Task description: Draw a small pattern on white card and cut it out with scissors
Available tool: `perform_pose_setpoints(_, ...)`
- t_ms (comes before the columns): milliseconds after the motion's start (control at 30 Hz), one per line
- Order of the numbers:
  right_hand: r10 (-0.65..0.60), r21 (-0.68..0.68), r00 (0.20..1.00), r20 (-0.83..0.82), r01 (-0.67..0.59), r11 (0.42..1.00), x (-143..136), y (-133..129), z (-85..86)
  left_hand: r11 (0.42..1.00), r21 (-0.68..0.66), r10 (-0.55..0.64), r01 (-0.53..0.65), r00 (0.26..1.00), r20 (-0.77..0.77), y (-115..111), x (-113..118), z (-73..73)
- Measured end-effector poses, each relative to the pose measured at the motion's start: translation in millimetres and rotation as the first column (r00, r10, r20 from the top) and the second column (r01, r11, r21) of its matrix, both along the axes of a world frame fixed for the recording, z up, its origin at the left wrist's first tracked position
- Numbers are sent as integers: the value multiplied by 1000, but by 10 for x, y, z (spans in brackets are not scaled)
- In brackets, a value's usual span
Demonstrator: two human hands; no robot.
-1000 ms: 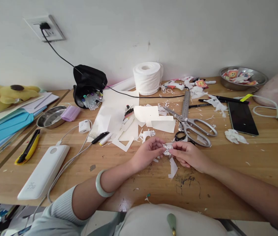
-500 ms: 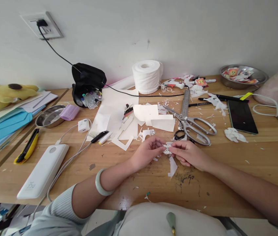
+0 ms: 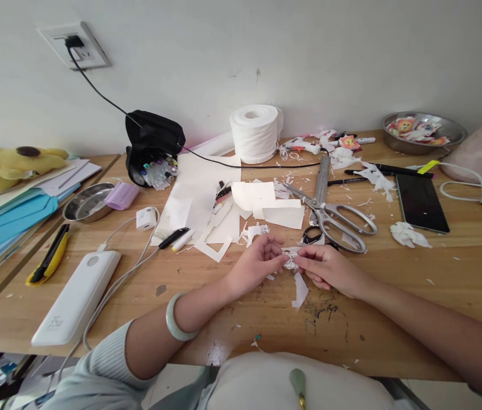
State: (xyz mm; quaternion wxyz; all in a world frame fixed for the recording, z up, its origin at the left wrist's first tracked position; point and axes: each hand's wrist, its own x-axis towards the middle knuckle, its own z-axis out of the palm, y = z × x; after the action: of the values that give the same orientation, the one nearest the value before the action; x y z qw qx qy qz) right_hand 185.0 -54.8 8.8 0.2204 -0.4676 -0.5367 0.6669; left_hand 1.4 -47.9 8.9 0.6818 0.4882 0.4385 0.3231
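Note:
A small white paper piece with black line drawing (image 3: pixel 291 260) is held between both hands, low over the wooden table. My left hand (image 3: pixel 258 265) pinches its left edge with thumb and fingers. From the other side, my right hand (image 3: pixel 326 267) grips the right edge between thumb and forefinger. Just below them lies a torn paper scrap (image 3: pixel 300 291). Silver scissors (image 3: pixel 330 219) rest beyond my right hand, partly over a metal ruler (image 3: pixel 321 181). Cut white papers (image 3: pixel 253 199) lie beyond my left hand.
A tissue roll (image 3: pixel 254 134) stands by the wall. Rightward are a phone (image 3: pixel 422 203) and a metal bowl (image 3: pixel 424 147) of paper pieces. On the left are a power bank (image 3: pixel 76 299) with cables, a yellow cutter (image 3: pixel 48 255), a small bowl (image 3: pixel 82 212) and a black pen case (image 3: pixel 153 134).
The fingers of my left hand have shifted slightly around the small paper piece. Both hands stay in nearly the same place.

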Motion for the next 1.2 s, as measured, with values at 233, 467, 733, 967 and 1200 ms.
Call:
perform_pose_setpoints(233,-20,133,997,68,11,991,-5,-37,-24,979,-47,-203,199,972,-121,29,-46,38)
perform_pose_setpoints(467,-25,192,993,120,2,981,-16,-62,-22,980,9,-197,200,969,-147,14,-46,7)
perform_pose_setpoints(733,-45,150,994,100,29,988,-13,-41,-12,975,18,-213,220,959,-186,14,-58,0)
perform_pose_setpoints(967,-39,151,995,87,25,988,-11,-39,-29,973,37,-218,230,956,-197,15,-62,-17)
perform_pose_setpoints(1200,-48,153,995,93,34,988,-24,-34,-14,972,39,-216,230,952,-218,12,-64,-27)
